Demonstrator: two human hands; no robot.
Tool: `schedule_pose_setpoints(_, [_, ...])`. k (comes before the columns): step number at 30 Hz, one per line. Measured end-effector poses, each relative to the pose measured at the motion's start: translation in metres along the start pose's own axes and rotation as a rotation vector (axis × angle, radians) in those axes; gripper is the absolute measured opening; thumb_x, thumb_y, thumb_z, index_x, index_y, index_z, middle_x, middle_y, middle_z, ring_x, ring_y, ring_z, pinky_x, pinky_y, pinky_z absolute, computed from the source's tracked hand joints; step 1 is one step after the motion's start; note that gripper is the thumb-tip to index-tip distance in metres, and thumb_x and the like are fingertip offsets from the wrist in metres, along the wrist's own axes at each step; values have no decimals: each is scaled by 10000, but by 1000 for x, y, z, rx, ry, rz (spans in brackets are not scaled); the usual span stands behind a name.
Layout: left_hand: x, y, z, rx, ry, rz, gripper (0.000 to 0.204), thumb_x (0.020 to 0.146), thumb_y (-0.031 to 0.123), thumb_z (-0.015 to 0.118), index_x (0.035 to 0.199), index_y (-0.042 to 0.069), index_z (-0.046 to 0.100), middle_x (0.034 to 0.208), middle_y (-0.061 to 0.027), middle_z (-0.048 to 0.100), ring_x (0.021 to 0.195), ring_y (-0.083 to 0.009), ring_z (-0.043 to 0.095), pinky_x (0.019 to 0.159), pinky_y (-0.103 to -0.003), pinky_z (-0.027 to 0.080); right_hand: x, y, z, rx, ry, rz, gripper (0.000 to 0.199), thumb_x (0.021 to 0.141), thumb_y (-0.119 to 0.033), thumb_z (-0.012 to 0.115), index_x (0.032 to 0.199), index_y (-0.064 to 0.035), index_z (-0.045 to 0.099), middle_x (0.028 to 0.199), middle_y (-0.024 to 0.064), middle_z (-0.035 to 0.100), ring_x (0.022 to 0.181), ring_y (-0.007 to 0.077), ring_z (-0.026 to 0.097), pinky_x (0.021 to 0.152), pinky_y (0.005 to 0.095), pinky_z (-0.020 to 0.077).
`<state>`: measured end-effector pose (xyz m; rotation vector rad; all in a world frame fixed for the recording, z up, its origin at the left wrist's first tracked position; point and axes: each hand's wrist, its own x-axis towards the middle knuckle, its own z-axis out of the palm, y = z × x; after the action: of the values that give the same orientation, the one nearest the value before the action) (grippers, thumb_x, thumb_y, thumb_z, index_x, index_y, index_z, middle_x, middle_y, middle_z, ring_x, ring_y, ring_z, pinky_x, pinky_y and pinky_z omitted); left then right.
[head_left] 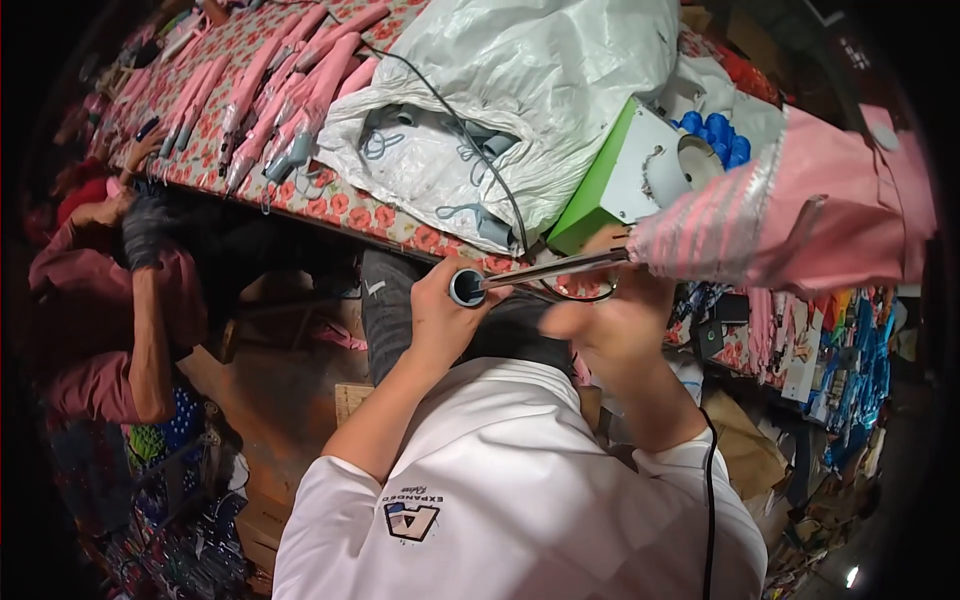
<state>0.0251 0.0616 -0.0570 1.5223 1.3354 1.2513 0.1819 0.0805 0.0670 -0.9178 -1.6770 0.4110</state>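
My left hand (pixel 440 315) is closed around the round dark handle end (pixel 467 287) of a pink umbrella. Its thin metal shaft (pixel 560 266) runs right and slightly up to the folded pink canopy with silver-striped edge (pixel 790 220). My right hand (pixel 610 325) sits just under the shaft near the canopy's base; it is blurred, with the fingers curled by the shaft, and its grip is not clear. Both forearms come out of my white shirt sleeves.
A table with a red-flowered cloth (pixel 350 205) carries several folded pink umbrellas (pixel 290 90), a big white plastic sack (pixel 520 90) and a green-and-white box (pixel 625 175). A black cable (pixel 470 140) crosses the sack. Another person in a maroon top (pixel 110 300) sits at left.
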Motion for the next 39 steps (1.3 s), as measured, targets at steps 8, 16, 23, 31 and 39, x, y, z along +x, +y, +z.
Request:
schedule_pose_setpoints(8, [-4, 26, 40, -51, -207, -163, 386, 679, 137, 813, 975, 11, 599, 870, -108, 627, 747, -221, 589, 687, -297, 482, 22, -1, -53, 1211, -146, 406, 505, 926, -548, 415, 624, -145, 446, 484, -36, 400, 405, 88, 252, 423, 266, 227])
schedule_pose_setpoints(16, [-44, 94, 51, -236, -775, 435, 613, 810, 222, 698, 1306, -24, 435, 1259, -224, 510, 1075, -314, 550, 895, -350, 460, 104, -27, -170, 818, 171, 77, 481, 951, -514, 400, 616, -170, 377, 492, -71, 272, 434, 58, 176, 447, 248, 171])
schedule_pose_setpoints(23, [-22, 59, 46, -184, -680, 166, 422, 817, 155, 693, 1181, -20, 571, 1078, -154, 621, 904, -259, 615, 791, -312, 491, 133, 53, -196, 592, 258, 192, 530, 978, -511, 232, 624, -146, 384, 501, -54, 265, 432, 59, 174, 437, 241, 172])
schedule_pose_setpoints(31, [-14, 62, 19, -378, -408, 0, 283, 856, 177, 670, 1061, -17, 647, 908, -101, 651, 774, -207, 611, 684, -240, 480, 152, -21, -162, 970, -231, 185, 223, 938, -150, 409, 715, -158, 404, 591, -52, 300, 506, 67, 239, 462, 226, 203])
schedule_pose_setpoints(39, [3, 59, -17, -1375, -1124, -647, 315, 889, 275, 636, 1043, 0, 635, 855, -78, 633, 756, -192, 596, 658, -220, 457, 41, -8, -120, 1644, -164, 201, 267, 886, -26, 440, 654, -140, 374, 456, -63, 303, 332, 13, 145, 304, 184, 136])
